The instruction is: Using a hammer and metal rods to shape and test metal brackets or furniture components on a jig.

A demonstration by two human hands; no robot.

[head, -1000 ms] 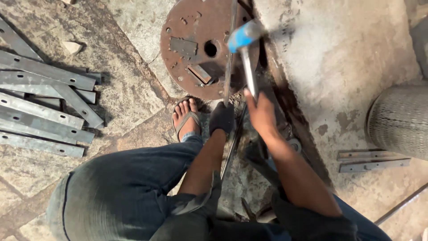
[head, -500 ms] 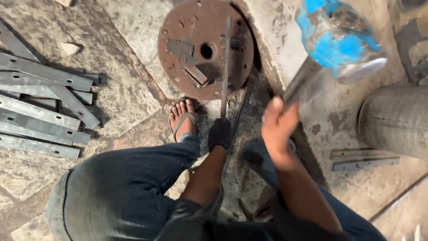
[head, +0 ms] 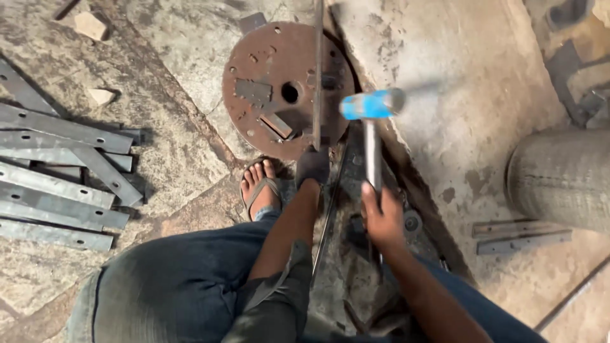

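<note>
My right hand [head: 383, 219] has swung the blue-headed hammer [head: 372, 105] down from its raised blur, fingers wrapped tight on the handle. My gloved left hand [head: 312, 166] grips the thin steel bar [head: 317, 76] across the rusty round plate [head: 260, 60].

Cracked stone-slab floor [head: 178, 133] in daylight; grey metal strips [head: 57, 184] lie left of the rusty round plate [head: 267, 82].

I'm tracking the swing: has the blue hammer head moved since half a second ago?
Yes. The hammer head has come down from high on the right to just beside the rusty round plate.
</note>
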